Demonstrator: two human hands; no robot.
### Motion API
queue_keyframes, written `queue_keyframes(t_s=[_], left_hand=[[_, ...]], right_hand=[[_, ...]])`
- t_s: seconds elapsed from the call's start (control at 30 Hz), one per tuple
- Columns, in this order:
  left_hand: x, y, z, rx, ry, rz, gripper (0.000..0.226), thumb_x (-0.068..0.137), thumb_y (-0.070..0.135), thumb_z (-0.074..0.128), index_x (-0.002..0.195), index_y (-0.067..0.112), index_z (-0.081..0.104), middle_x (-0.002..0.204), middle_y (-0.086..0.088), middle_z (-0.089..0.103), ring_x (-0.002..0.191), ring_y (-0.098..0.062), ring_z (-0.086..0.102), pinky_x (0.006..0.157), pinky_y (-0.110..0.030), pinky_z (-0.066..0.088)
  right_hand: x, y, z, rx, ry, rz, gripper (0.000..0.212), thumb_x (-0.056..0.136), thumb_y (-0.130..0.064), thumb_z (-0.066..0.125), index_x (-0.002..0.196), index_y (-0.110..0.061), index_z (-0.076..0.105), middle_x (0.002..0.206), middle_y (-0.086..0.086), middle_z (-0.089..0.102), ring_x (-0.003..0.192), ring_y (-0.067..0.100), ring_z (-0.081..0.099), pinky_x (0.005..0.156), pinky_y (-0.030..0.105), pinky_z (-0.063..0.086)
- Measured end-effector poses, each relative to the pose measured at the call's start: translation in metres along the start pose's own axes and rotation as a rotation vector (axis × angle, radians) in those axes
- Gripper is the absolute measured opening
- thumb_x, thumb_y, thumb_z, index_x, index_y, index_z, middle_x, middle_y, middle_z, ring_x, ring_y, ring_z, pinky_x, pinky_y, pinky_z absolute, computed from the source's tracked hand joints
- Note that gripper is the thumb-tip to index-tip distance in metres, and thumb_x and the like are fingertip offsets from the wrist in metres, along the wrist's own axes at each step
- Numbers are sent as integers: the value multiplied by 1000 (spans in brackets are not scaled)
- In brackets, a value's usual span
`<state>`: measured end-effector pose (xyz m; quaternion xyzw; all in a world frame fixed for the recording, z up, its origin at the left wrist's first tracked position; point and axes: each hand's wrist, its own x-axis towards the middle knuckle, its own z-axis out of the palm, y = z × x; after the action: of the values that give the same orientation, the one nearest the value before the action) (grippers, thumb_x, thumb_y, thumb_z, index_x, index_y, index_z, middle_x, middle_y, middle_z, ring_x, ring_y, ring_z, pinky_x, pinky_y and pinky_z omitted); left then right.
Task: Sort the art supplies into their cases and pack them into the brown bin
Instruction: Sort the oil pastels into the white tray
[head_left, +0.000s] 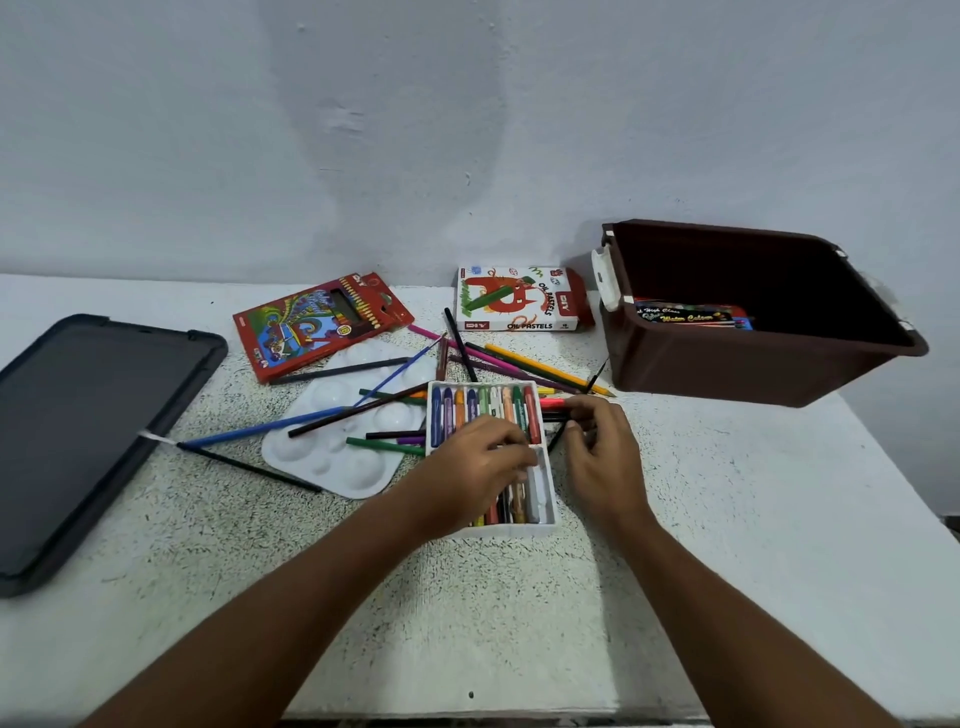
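Observation:
A white pastel tray (545, 526) lies mid-table with a full far row of oil pastels (483, 408). My left hand (480, 465) covers the near row, fingers curled down onto the pastels there; whether it grips one is hidden. My right hand (600, 447) is beside the tray's right edge, fingertips pinched on the end of a pink pastel (551, 402). The brown bin (727, 366) stands at the right with a watercolour box (685, 315) inside. The oil pastels box (519, 301) and red colour pencil box (322, 325) lie near the wall.
Several loose coloured pencils (540, 366) are strewn behind and left of the tray, some across a white paint palette (332, 460). A long blue pencil (270, 428) crosses the palette. A dark grey flat slab (88, 426) lies at the table's left edge.

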<state>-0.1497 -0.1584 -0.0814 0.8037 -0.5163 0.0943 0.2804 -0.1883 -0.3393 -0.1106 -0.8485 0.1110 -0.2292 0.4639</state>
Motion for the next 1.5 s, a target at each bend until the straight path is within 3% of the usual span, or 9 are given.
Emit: queue_keyframes(t_s=[0.37, 0.67, 0.77, 0.87, 0.93, 1.03, 1.23, 1.37, 1.5], left_hand=[[-11, -4, 19, 41, 51, -100, 36, 85, 46, 58, 95, 15, 73, 96, 6, 65, 97, -15, 53, 83, -38, 44], [-10, -12, 9, 12, 96, -92, 30, 88, 35, 59, 99, 10, 71, 96, -1, 66, 94, -17, 55, 82, -32, 46], [-5, -27, -10, 93, 180, -186, 26, 89, 25, 57, 96, 3, 70, 91, -9, 66, 89, -21, 57, 79, -28, 45], [0, -48, -28, 101, 214, -390, 18, 91, 14, 60, 103, 3, 69, 94, -10, 65, 92, -22, 52, 77, -33, 41], [5, -66, -34, 115, 207, -518, 21, 93, 17, 56, 108, 7, 68, 97, -10, 64, 95, -23, 49, 75, -31, 34], [17, -89, -38, 169, 177, -648, 23, 93, 22, 56, 106, 9, 69, 97, -12, 66, 95, -28, 55, 76, -34, 40], [43, -99, -34, 164, 93, -764, 25, 88, 27, 64, 98, 5, 72, 88, -11, 70, 77, -24, 64, 75, -40, 55], [53, -103, -32, 132, 40, -819, 29, 84, 33, 70, 74, 7, 71, 69, -8, 67, 62, -20, 64, 70, -39, 57], [59, -102, -31, 125, 8, -855, 29, 81, 30, 73, 67, 5, 68, 64, -8, 65, 59, -22, 64, 69, -38, 57]], right_hand=[[1, -1, 0, -23, 5, -11, 21, 93, -6, 53, 109, -18, 58, 104, 0, 54, 93, 14, 54, 79, 29, 47], [-1, -3, 7, -95, -27, -37, 23, 90, -21, 61, 112, -27, 59, 106, -9, 52, 105, 9, 47, 88, 28, 45], [0, -4, 7, -85, -30, -12, 25, 90, -25, 63, 114, -27, 59, 110, -7, 48, 107, 7, 48, 90, 23, 42], [1, -4, 8, -89, -33, -1, 25, 90, -26, 64, 114, -28, 58, 111, -7, 48, 106, 5, 48, 91, 24, 43], [1, -4, 9, -93, -21, -7, 26, 89, -25, 64, 114, -27, 58, 111, -8, 48, 107, 5, 48, 93, 26, 44], [1, -3, 9, -94, -13, -2, 27, 89, -26, 65, 114, -27, 58, 111, -7, 48, 107, 7, 49, 94, 29, 46], [0, -5, 9, -96, -12, 1, 28, 88, -27, 66, 115, -27, 58, 111, -8, 49, 106, 4, 50, 92, 27, 48], [0, -8, 8, -90, -14, -11, 28, 88, -25, 66, 114, -27, 58, 110, -8, 51, 105, 2, 49, 91, 24, 45], [-1, -9, 8, -94, -18, -12, 29, 87, -24, 67, 115, -27, 58, 109, -10, 51, 104, 1, 48, 89, 22, 44]])
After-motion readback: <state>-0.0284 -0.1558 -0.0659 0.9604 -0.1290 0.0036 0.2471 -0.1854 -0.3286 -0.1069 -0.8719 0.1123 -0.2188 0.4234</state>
